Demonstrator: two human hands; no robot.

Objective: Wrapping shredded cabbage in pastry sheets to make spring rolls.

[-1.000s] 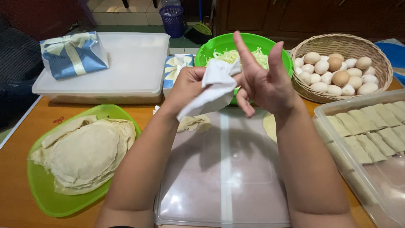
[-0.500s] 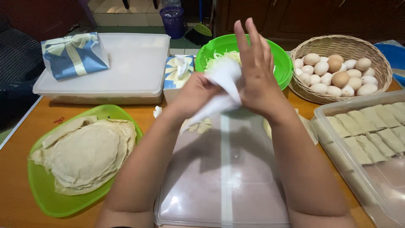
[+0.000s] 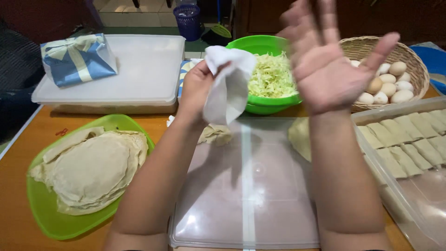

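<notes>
While an orange wooden table [image 3: 18, 186] fills most of the view, a strip of pale tiled floor [image 3: 139, 14] shows beyond it at twelve o'clock, with a dark blue bin [image 3: 188, 21] standing there against dark wooden furniture. On the table a clear plastic lid [image 3: 241, 195] lies flat at six o'clock, under both forearms. At eight o'clock a green plate [image 3: 51, 223] bears a stack of thin round wrappers [image 3: 90, 169]. At ten o'clock a white box [image 3: 139, 69] carries a blue and cream striped bag [image 3: 76, 58]. At twelve o'clock sits a green bowl [image 3: 260, 44] of shredded cabbage [image 3: 272, 76], and at two o'clock a wicker basket [image 3: 409, 56] of eggs [image 3: 388, 86]. At three o'clock a clear tray [image 3: 409, 186] holds rows of folded rolls [image 3: 409, 139].

The tissue [image 3: 227, 86] is white, soft and crumpled — it hangs in loose folds, raised above the lid's far edge, just in front of the bowl. The left hand [image 3: 197, 88] grips it, fingers curled shut around its upper part. The right hand [image 3: 330, 65] is held up beside it, apart from it, palm toward the camera, fingers spread wide and holding nothing — its fingertips are blurred.
</notes>
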